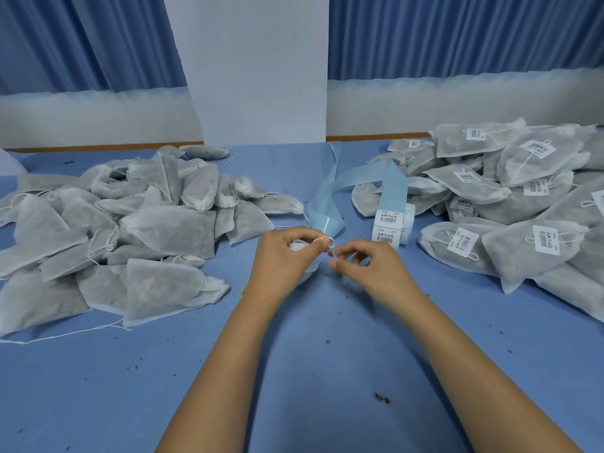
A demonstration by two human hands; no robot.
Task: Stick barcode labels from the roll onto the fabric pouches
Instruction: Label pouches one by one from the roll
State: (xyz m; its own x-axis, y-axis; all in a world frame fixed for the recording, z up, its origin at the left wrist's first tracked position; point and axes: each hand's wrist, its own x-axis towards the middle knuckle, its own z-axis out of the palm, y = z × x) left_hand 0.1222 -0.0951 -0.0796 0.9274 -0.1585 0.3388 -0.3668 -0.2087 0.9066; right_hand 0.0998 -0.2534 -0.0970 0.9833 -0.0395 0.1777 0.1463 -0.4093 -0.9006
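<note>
Left hand (287,256) fingers grasp pouch (310,271), neck rightward; right hand (371,268) fingers pinch drawstring (332,242)

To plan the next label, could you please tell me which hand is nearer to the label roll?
Right. The right hand sits just in front of the label roll; the left hand is further left. Both pinch a pouch's drawstring.
</note>
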